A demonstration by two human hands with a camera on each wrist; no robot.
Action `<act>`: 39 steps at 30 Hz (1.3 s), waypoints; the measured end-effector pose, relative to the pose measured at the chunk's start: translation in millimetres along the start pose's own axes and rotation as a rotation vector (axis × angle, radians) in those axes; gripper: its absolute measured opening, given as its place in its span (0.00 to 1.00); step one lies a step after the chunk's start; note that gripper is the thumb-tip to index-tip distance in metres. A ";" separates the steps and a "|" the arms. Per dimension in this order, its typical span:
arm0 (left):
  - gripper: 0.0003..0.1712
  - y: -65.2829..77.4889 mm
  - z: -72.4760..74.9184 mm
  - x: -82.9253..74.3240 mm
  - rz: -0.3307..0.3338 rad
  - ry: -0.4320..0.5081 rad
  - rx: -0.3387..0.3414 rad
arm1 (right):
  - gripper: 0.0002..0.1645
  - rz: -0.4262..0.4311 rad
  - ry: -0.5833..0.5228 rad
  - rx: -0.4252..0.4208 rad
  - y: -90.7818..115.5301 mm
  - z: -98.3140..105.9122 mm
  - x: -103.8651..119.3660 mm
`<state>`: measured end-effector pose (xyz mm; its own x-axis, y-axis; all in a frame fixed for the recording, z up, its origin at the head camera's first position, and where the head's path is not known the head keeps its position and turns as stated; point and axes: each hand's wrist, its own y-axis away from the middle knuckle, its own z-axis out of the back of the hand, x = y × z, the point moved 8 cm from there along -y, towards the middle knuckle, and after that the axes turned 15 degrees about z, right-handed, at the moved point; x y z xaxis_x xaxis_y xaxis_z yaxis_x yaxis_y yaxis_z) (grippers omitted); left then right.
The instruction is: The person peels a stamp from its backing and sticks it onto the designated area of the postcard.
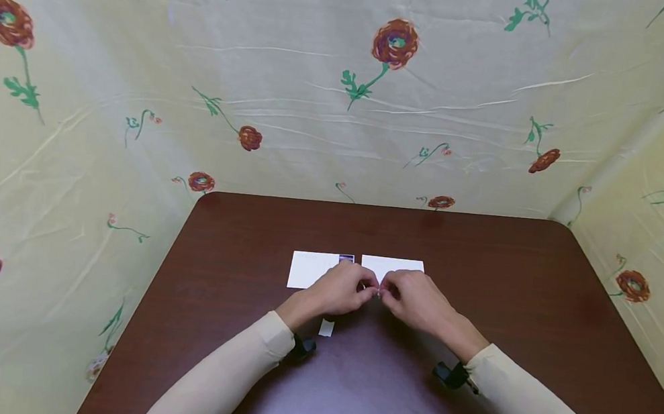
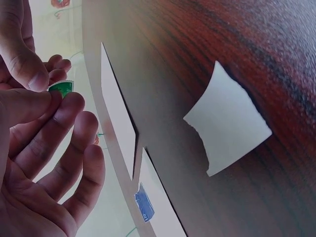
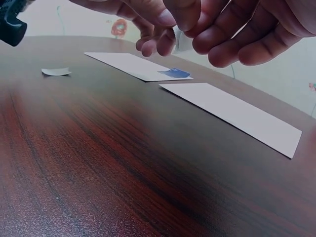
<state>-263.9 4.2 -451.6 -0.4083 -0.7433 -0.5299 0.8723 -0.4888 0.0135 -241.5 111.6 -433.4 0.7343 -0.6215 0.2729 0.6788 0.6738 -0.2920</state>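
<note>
My left hand (image 1: pixel 340 289) pinches a small green stamp (image 2: pixel 63 88) with a serrated edge between thumb and index finger, its other fingers loosely bent. Meeting it from the other side, my right hand (image 1: pixel 416 299) has thumb and fingertip at the stamp's edge, seemingly pinching it too; the fingers partly hide that contact. Both hands are raised above the table. Beyond them lie two blank-looking white envelopes side by side. The left envelope (image 1: pixel 310 269) bears a bluish-purple stamp (image 3: pixel 175 73) at its upper right corner. No stamp shows on the visible part of the right envelope (image 1: pixel 389 264).
A small torn piece of white paper (image 2: pixel 229 121) lies on the dark wooden table (image 1: pixel 484 263), near my left wrist. Flower-patterned cloth (image 1: pixel 319 98) hangs behind the table and along its sides. Each wrist carries a black camera (image 1: pixel 451 375).
</note>
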 end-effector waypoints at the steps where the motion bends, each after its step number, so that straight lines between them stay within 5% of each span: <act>1: 0.06 0.2 0.3 -0.2 0.000 -0.001 -0.003 | 0.04 0.001 0.001 -0.002 0.1 0.2 -0.3; 31: 0.05 1.9 4.7 11.7 0.096 0.003 -0.085 | 0.08 -0.080 0.007 0.004 13.6 19.4 -23.8; 39: 0.06 1.5 5.5 12.3 0.103 0.011 -0.089 | 0.09 -0.014 -0.167 0.117 17.9 2.5 -16.7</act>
<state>-269.0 -8.2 -453.4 -0.3130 -0.7823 -0.5385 0.9300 -0.3675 -0.0067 -241.6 135.1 -441.0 0.7078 -0.5626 0.4272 0.6766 0.7137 -0.1812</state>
